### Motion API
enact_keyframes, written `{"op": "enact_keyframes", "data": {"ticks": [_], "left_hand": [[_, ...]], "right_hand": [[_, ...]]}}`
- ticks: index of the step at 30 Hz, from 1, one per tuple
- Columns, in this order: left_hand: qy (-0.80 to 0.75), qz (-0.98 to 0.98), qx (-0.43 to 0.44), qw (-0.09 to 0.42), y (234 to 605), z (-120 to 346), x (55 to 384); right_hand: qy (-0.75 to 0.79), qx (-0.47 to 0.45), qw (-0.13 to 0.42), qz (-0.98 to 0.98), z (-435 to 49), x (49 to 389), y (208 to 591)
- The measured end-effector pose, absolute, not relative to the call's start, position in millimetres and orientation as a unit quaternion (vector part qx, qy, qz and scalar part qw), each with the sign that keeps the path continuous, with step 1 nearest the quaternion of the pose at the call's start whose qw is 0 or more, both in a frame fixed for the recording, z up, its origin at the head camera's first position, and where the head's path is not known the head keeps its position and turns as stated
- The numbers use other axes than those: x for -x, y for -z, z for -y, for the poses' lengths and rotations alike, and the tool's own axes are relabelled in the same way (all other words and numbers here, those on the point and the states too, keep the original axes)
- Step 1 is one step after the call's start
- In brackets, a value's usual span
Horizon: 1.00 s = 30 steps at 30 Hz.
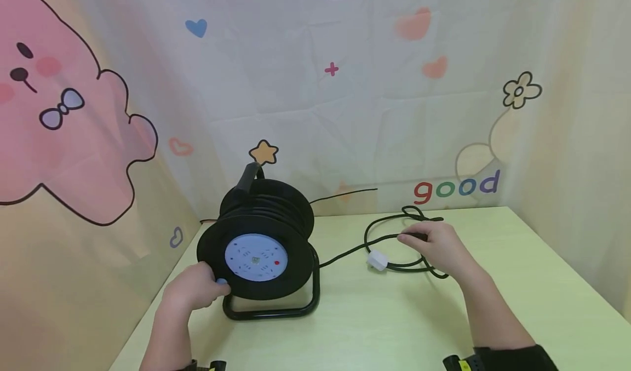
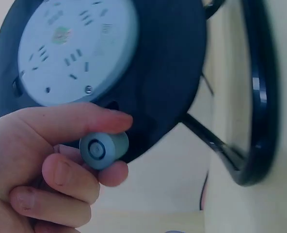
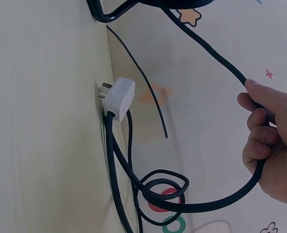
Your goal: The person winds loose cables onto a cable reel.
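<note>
A black cable reel (image 1: 212,245) with a pale socket panel (image 1: 256,257) on its face stands on the left part of the table. My left hand (image 1: 193,286) is at the lower left of the reel's face, and its thumb and fingers pinch the small grey crank knob (image 2: 104,150). Black cable is wound on the drum, and one length of cable (image 1: 352,250) runs off to the right. My right hand (image 1: 441,245) grips that cable, fingers curled round it in the right wrist view. Loose loops and a white plug (image 1: 378,260) lie beneath the right hand.
The reel's black tubular stand (image 1: 271,314) rests on the pale table (image 1: 365,327). A printed curtain (image 1: 315,86) hangs behind and at both sides. A thin dark cord (image 1: 345,194) shows against it behind the reel.
</note>
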<state>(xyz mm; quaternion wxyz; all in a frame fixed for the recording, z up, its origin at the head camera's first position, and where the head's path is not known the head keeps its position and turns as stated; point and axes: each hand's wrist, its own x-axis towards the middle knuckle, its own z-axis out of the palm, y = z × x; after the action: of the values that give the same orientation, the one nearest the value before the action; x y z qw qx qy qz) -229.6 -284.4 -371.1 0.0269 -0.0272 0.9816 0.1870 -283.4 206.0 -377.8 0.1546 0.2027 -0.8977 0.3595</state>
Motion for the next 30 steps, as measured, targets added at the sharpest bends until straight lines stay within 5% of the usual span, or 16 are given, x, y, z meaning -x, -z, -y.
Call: {"op": "enact_keyframes", "data": {"ticks": [10,30], "left_hand": [[-0.234,-0.971,0.047,0.002,349.8,293.4,223.1],[-0.275,-0.94,0.072,-0.189,322.2,273.9,213.4]], "right_hand": [[-0.361,-0.228,0.161,0.89,-176.5,287.0,383.7],[-0.404,-0.278,0.14,0.86,-107.2,288.6,388.6]]}}
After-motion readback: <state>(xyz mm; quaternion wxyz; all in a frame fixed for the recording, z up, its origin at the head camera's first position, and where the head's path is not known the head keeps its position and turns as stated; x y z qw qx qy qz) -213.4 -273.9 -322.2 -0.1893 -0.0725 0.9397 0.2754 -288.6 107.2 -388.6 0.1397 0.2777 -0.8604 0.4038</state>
